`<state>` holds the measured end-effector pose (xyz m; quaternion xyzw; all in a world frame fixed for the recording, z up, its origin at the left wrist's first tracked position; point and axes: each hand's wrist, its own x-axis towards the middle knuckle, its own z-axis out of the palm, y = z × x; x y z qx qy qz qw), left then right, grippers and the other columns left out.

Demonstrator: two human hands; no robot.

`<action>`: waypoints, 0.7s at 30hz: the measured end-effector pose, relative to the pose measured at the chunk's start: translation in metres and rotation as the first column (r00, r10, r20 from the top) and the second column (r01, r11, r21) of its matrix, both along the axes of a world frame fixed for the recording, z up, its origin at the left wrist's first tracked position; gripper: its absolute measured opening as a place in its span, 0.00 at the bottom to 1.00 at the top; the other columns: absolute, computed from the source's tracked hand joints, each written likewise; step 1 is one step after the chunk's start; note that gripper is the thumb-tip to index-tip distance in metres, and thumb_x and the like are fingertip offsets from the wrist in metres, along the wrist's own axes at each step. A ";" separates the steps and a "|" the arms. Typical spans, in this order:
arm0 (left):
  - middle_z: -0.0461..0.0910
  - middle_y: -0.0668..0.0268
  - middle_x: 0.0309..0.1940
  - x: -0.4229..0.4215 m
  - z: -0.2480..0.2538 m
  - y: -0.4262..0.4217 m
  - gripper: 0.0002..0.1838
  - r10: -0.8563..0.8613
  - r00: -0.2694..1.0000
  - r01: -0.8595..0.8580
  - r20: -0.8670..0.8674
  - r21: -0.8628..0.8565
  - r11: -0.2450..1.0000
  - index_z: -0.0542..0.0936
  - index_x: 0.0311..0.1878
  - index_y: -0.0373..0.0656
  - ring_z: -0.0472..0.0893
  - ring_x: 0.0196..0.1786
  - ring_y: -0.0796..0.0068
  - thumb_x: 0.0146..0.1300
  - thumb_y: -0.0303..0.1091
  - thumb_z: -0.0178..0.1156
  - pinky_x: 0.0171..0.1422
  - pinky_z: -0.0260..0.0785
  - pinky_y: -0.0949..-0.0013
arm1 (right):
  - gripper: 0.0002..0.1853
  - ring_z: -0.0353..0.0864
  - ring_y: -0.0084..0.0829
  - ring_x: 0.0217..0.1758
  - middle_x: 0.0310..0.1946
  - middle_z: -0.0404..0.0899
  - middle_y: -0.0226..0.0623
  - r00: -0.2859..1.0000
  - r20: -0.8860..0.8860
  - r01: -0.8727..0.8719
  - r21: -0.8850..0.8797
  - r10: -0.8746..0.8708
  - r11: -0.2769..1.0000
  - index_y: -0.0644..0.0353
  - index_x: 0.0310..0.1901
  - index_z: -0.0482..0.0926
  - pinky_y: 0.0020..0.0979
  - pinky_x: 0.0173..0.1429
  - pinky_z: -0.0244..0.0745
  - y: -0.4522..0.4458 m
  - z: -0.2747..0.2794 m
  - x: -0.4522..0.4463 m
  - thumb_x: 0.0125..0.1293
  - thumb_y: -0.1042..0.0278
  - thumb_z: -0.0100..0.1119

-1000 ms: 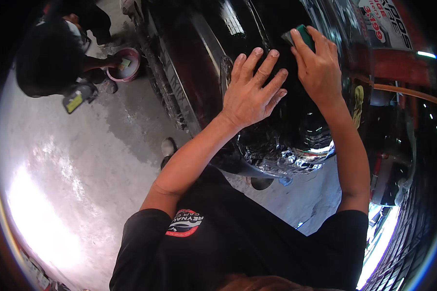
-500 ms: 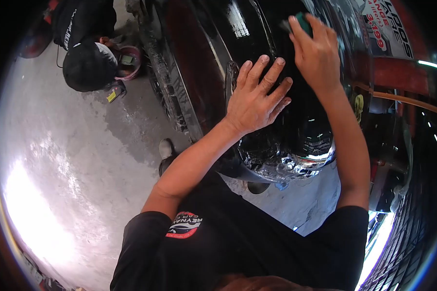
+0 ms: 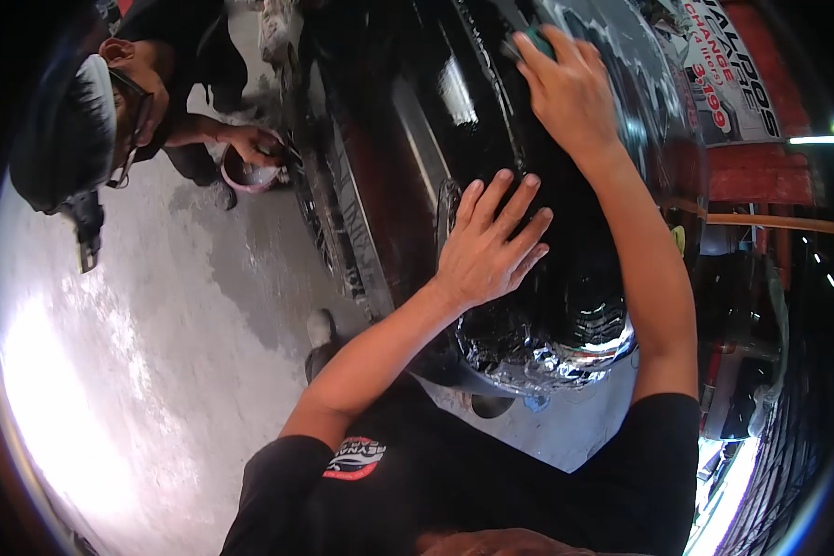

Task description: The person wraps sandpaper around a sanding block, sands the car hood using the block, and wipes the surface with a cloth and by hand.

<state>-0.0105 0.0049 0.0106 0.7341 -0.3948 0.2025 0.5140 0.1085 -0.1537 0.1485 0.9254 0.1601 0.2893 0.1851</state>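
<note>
My left hand [image 3: 493,243] lies flat on the glossy black car body [image 3: 477,139], fingers spread, holding nothing. Farther along the wet panel, my right hand [image 3: 573,97] has its fingers bent over a dark green pad [image 3: 539,42], which is pressed to the surface. Only the pad's edge shows beyond the fingertips, so whether it is a sponge or a block is hard to tell. The car's rounded corner [image 3: 547,357], wet and shiny, is below my hands.
A co-worker in a black cap [image 3: 60,130] bends at the left, one hand [image 3: 250,144] over a pink basin [image 3: 241,176] beside the car. Concrete floor [image 3: 167,371] stretches below. A printed banner [image 3: 727,69] and an orange bar [image 3: 774,222] are at the right.
My right hand has slid the green pad farther forward and left along the panel. My left hand stays flat on the car. The co-worker has lifted their head and shifted; the view has tilted slightly.
</note>
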 end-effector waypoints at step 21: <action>0.67 0.56 0.79 -0.006 0.002 0.000 0.22 0.029 0.999 -0.032 0.031 0.106 0.994 0.81 0.68 0.55 0.61 0.82 0.49 0.77 0.50 0.56 0.84 0.43 0.46 | 0.20 0.82 0.51 0.61 0.62 0.83 0.46 0.993 -0.018 -0.112 0.223 0.119 0.968 0.47 0.64 0.84 0.45 0.67 0.74 -0.074 0.031 0.084 0.74 0.55 0.60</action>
